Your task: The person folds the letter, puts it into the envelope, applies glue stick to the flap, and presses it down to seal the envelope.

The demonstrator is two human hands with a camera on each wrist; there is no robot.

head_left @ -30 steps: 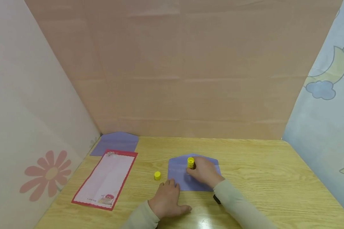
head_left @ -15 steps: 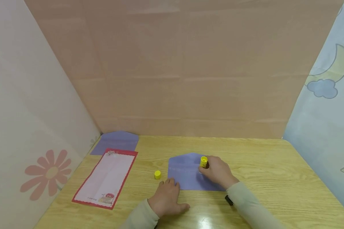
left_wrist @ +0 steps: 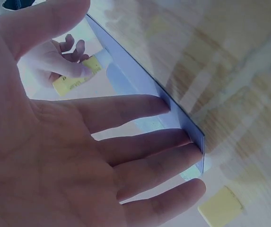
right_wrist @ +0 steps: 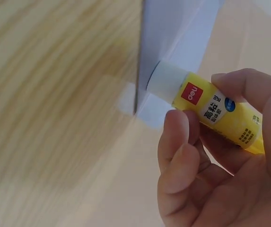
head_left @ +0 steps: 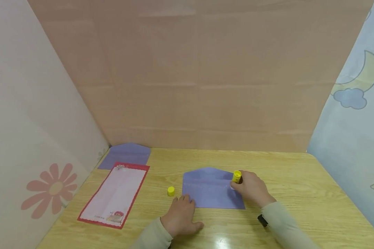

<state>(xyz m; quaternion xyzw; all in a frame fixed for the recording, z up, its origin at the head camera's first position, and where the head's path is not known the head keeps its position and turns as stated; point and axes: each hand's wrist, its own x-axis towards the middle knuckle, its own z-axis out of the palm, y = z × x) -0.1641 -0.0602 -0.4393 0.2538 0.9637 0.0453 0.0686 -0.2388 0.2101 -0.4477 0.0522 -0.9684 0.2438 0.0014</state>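
Note:
A purple envelope (head_left: 213, 195) lies on the wooden table with its flap spread away from me. My right hand (head_left: 251, 186) grips a yellow glue stick (head_left: 236, 176) upright, base up, at the envelope's right edge. In the right wrist view the white end of the glue stick (right_wrist: 206, 101) meets the purple paper, thumb and fingers around its yellow body. My left hand (head_left: 182, 215) rests with fingers extended, its fingertips on the envelope's near left corner, as the left wrist view also shows. Just left of the envelope stands the yellow cap (head_left: 171, 191).
Left on the table (head_left: 277, 173) lies a white sheet of letter paper (head_left: 115, 195) with a red border. It overlaps a second purple envelope (head_left: 126, 154) at the back left corner. Papered walls enclose the table at the back and on both sides.
My right hand has slid the glue stick rightward across the envelope, from near its middle to its right edge. The left hand has stayed almost in place.

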